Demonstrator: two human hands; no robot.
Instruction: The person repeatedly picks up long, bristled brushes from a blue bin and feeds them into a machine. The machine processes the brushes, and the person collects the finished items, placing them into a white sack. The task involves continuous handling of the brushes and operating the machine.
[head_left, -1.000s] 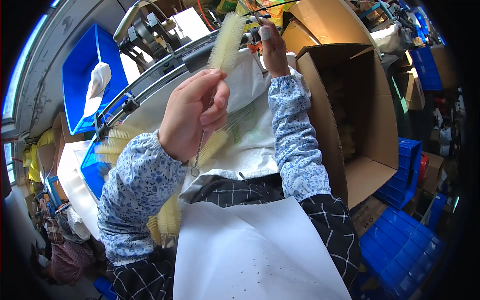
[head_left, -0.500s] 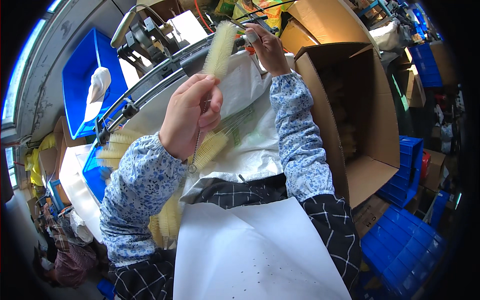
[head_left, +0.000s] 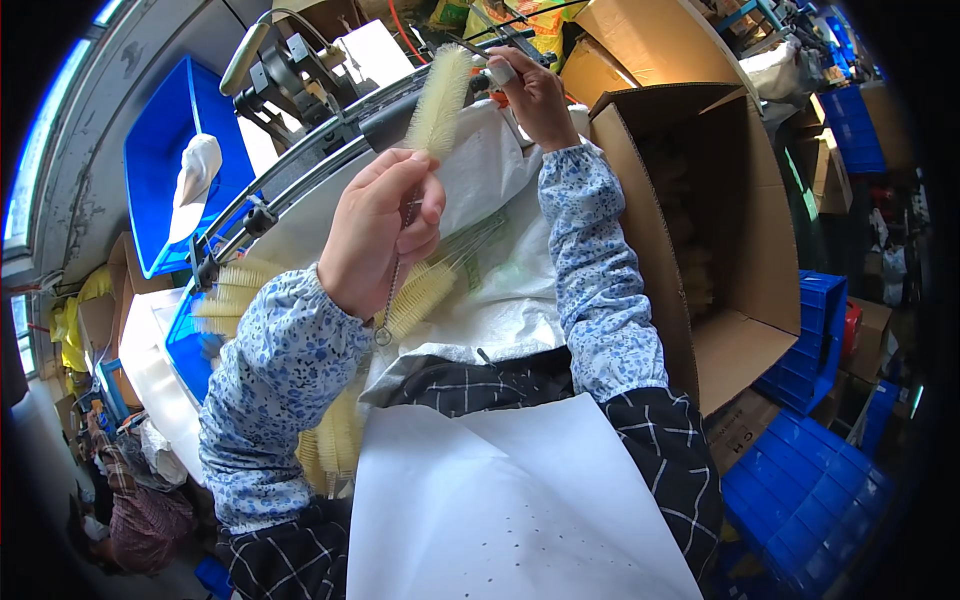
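Observation:
My left hand (head_left: 385,215) is closed around the twisted-wire stem of a bottle brush (head_left: 440,100) with cream bristles. The brush stands nearly upright, bristles at the top, and its wire ends in a small loop below my wrist. To the right of the bristle tip, my right hand (head_left: 535,100) grips a thin pointed metal tool (head_left: 469,46), whose kind I cannot make out. A pale wrap covers a fingertip of that hand. More cream brushes (head_left: 420,298) lie below my left hand on white sheeting (head_left: 515,270), their wire stems pointing up to the right.
An open cardboard box (head_left: 745,360) stands right of my right forearm, with shadowed brushes inside. A metal machine (head_left: 300,85) and rails sit at the upper left, beside a blue bin (head_left: 150,160). White sheet material (head_left: 510,500) covers my lap. Another person (head_left: 145,520) is at the lower left.

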